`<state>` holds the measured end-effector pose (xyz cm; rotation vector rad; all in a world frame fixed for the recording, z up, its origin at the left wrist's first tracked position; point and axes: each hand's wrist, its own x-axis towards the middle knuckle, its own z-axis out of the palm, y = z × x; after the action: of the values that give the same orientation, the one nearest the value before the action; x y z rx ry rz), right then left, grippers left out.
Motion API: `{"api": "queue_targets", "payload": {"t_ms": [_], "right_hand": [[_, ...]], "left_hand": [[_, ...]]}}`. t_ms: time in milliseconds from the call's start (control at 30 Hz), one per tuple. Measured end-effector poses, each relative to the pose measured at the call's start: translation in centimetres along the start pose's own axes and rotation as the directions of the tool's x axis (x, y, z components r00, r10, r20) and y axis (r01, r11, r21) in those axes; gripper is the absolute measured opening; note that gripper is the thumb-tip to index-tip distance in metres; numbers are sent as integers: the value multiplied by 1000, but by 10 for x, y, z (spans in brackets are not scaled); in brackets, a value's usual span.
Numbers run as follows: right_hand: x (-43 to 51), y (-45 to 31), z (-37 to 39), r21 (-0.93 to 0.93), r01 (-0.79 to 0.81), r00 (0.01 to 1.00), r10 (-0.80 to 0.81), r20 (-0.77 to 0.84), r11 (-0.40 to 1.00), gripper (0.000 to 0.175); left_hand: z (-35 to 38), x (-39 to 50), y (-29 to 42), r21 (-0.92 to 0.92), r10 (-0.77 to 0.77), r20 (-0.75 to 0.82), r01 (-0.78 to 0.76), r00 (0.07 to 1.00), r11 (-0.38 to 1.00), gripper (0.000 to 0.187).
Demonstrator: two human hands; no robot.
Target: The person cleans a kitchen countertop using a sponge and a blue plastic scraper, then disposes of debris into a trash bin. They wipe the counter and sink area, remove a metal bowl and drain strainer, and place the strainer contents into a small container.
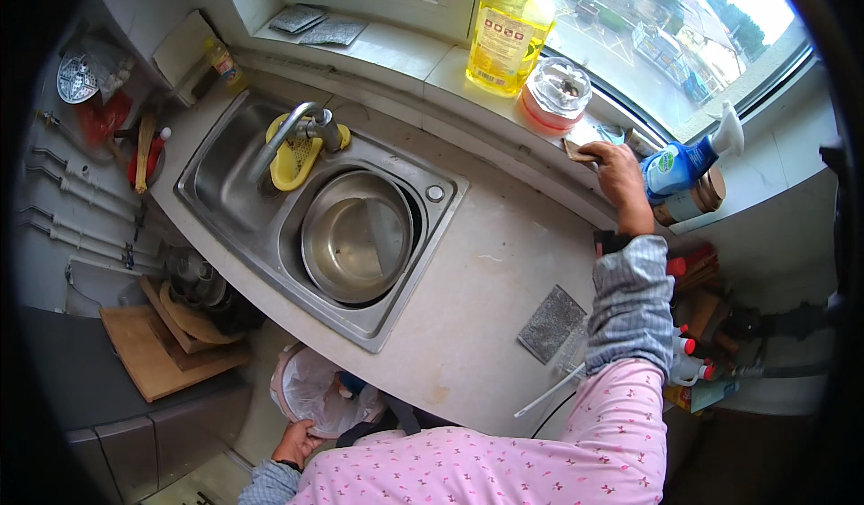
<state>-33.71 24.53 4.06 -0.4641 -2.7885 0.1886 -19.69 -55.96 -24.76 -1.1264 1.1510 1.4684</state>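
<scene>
My left hand (295, 443) grips the rim of a pink waste bin (282, 391) lined with a clear plastic bag, below the counter's front edge. Some rubbish lies inside it. My right hand (617, 171) reaches out to the windowsill, its fingers closed on a small flat brown piece (579, 154), whose material I cannot tell. Right beside that hand, a blue spray bottle (671, 167) with a white trigger lies tilted against a brown-lidded jar (685, 202). To the hand's left stands a clear faceted container (557, 93) with a reddish base.
A yellow detergent jug (506, 39) stands on the sill. The double steel sink (216, 161) holds a metal basin (358, 262) under the tap (290, 134). A grey scouring pad (552, 324) and a white stick (550, 390) lie on the counter (466, 329). Cutting boards (145, 350) lean at left.
</scene>
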Motion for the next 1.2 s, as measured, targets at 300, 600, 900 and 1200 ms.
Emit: {"api": "queue_targets", "payload": {"t_ms": [300, 600, 900, 1200], "right_hand": [[12, -12, 28, -75, -168, 981, 159, -108, 983, 36], [-26, -30, 6, 131, 10, 982, 15, -189, 991, 30], [7, -37, 24, 91, -7, 998, 12, -54, 996, 31], [5, -33, 13, 210, 0, 989, 31, -145, 978, 25]], "left_hand": [[26, -26, 5, 23, 11, -34, -11, 999, 1000, 50], [19, -18, 3, -104, -33, -22, 30, 999, 994, 47], [15, -20, -4, -6, 7, 5, -7, 1000, 1000, 51], [31, -29, -5, -49, 52, -27, -54, 998, 997, 50]]}}
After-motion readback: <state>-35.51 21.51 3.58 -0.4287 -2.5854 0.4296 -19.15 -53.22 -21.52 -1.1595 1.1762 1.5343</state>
